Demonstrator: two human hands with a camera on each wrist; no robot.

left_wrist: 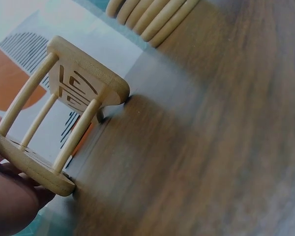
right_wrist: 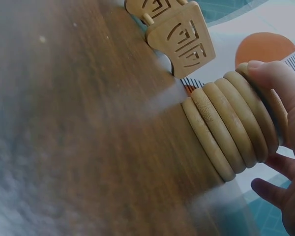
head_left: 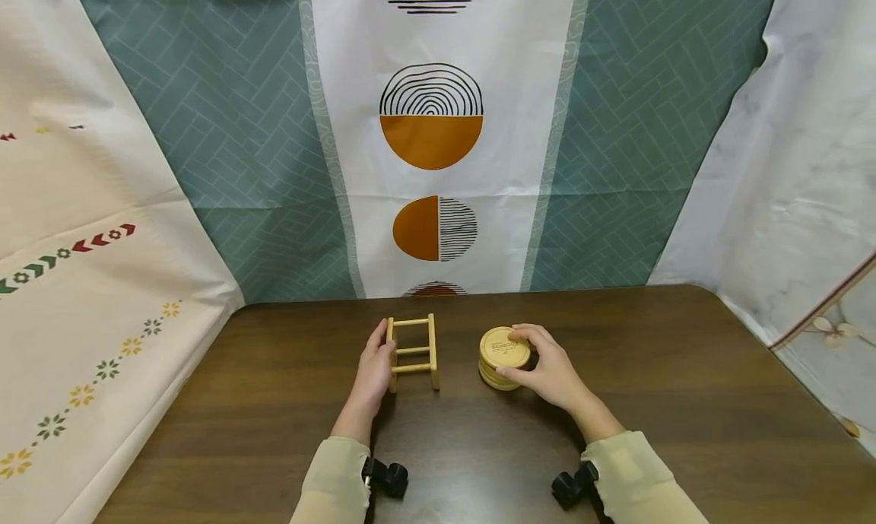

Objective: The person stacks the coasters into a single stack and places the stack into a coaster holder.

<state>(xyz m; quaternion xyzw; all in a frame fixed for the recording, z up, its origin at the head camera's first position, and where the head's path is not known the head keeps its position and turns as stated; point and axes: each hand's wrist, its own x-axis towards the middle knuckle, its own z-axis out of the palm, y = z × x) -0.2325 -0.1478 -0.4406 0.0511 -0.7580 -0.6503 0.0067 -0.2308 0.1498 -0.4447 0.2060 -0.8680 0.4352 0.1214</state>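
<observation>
A small bamboo coaster rack (head_left: 414, 349) with slotted side panels and round rods stands on the table. My left hand (head_left: 375, 364) grips its left side panel; the wrist view shows the panel against the fingers (left_wrist: 14, 196). To the right of the rack is a stack of several round bamboo coasters (right_wrist: 231, 123). The top coaster (head_left: 505, 347) has lettering stamped on it. My right hand (head_left: 550, 368) pinches that top coaster across its edges, with the thumb (right_wrist: 273, 73) on one side. Part of the top coaster is hidden behind the hand in the right wrist view.
Both things stand on a dark brown wooden table (head_left: 650, 372), fairly near its back edge. Behind it hangs a green and white patterned cloth (head_left: 438, 182). Cream cloth (head_left: 103, 281) borders the left side, and pale marbled cloth (head_left: 801, 204) the right.
</observation>
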